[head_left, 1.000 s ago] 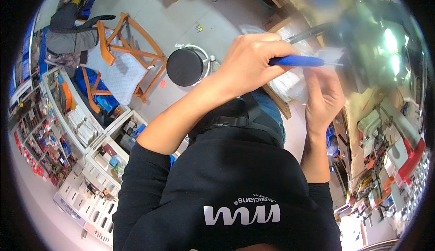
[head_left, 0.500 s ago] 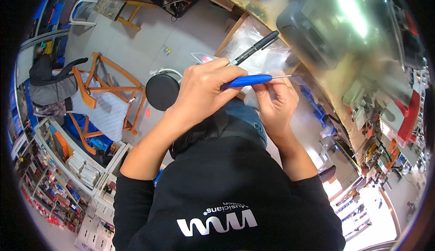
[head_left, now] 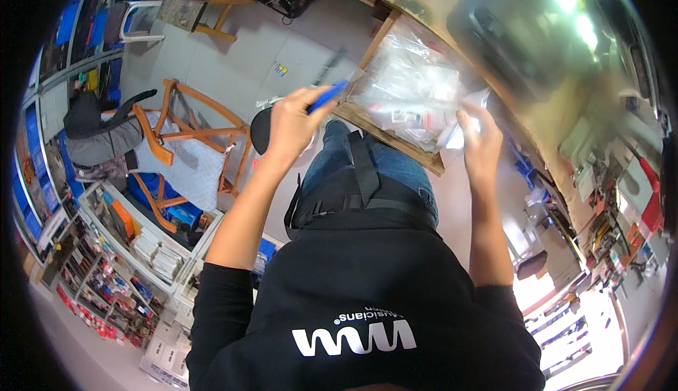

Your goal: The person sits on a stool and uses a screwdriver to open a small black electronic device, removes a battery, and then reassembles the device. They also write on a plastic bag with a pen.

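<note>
"Tool (head_left: 327, 97), slim and blue-handled: where?"

"In the left hand (head_left: 295, 119), just left of the open wooden drawer (head_left: 392, 139)."

"Gripped how?"

"Fingers curled, nearly closed, with thumb and fingertips pinching the blue part. Apparently in the same grip, a dark slim stick (head_left: 330, 66), badly blurred."

"And the right hand (head_left: 483, 137)?"

"Partly closed, fingertips gathered right beside some clear film (head_left: 450, 136). Cannot tell whether actually pinching any."

"Likely to handle how, the blue one?"

"Light and stiff, by the look of it. Probably smooth plastic, so a little slippery with damp fingers. Best to hold round the thick of the handle, away from the working end, too blurred to make out."

"And the film?"

"Seemingly thin, limp, almost weightless, much like the clear bags (head_left: 409, 66) in the drawer. Apt to slide, crease or tear. Best to take by one edge, lightly, between thumb and fingertip."
</note>
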The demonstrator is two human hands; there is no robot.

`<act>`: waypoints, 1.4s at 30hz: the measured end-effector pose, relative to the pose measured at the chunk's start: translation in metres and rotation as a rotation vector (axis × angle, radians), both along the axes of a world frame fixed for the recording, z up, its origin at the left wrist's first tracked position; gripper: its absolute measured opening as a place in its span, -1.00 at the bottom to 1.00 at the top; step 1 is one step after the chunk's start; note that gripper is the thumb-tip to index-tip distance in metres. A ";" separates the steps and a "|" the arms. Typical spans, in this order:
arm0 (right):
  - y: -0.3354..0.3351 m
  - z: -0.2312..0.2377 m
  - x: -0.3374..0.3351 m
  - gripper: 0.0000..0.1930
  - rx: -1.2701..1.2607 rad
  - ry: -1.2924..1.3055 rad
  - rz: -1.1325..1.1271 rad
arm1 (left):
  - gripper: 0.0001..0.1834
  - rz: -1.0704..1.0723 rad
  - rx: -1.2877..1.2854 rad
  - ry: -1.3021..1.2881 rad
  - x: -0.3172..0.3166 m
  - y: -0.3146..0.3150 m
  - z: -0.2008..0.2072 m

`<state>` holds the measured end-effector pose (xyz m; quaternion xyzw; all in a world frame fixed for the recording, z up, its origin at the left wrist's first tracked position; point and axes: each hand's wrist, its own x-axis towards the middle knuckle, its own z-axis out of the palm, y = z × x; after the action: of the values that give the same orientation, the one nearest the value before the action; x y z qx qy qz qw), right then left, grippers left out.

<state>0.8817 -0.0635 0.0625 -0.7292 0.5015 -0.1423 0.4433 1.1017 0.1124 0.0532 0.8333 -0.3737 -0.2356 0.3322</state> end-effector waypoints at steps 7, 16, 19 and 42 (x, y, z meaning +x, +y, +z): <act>-0.014 -0.047 -0.071 -0.79 -0.002 0.177 -0.110 | -0.80 0.320 0.018 0.201 0.009 -0.007 -0.022; 0.021 -0.055 -0.117 -0.79 0.067 0.052 -0.351 | -0.73 0.949 0.168 0.837 -0.001 0.045 -0.137; 0.031 -0.076 -0.135 -0.78 0.050 0.075 -0.457 | -0.71 0.955 0.262 0.918 0.001 0.047 -0.170; 0.054 -0.154 -0.034 -0.76 0.642 -0.420 -1.212 | -0.62 1.418 -0.160 1.692 0.048 -0.098 -0.233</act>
<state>0.8480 -0.0096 -0.0915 -0.1132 0.7395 -0.3463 0.5661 1.1496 0.0147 -0.1798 0.4047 0.5217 -0.4606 0.5931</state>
